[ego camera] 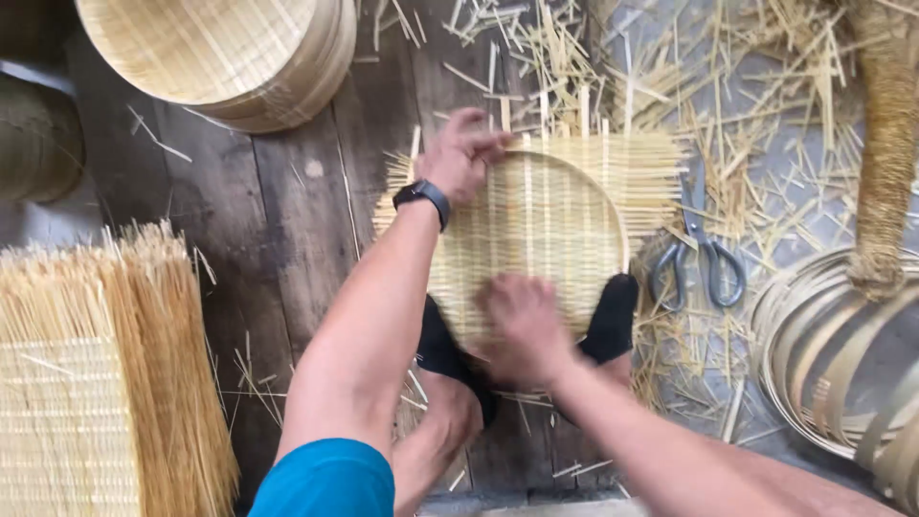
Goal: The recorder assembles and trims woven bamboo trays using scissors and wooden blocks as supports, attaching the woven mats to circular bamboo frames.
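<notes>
**Bamboo tray half-shaped on the workshop floor**

A person's right hand (522, 330), blurred, presses down on the near edge of a woven mat (536, 225) — whether its fingers are clenched I cannot tell. The mat lies on the plank floor (278, 220), pinned between two black-socked feet (613, 316). The left hand (462, 153), watch on the wrist, pinches the far rim, fingers closed on the strips. A round hoop (613, 206) already sits in the weave; ragged square corners remain untrimmed. Scissors (699, 254) lie just right, among pale splinters. Beyond — coiled bamboo bands (823, 354), stacked flat mats (86, 383), finished trays (230, 57).
</notes>
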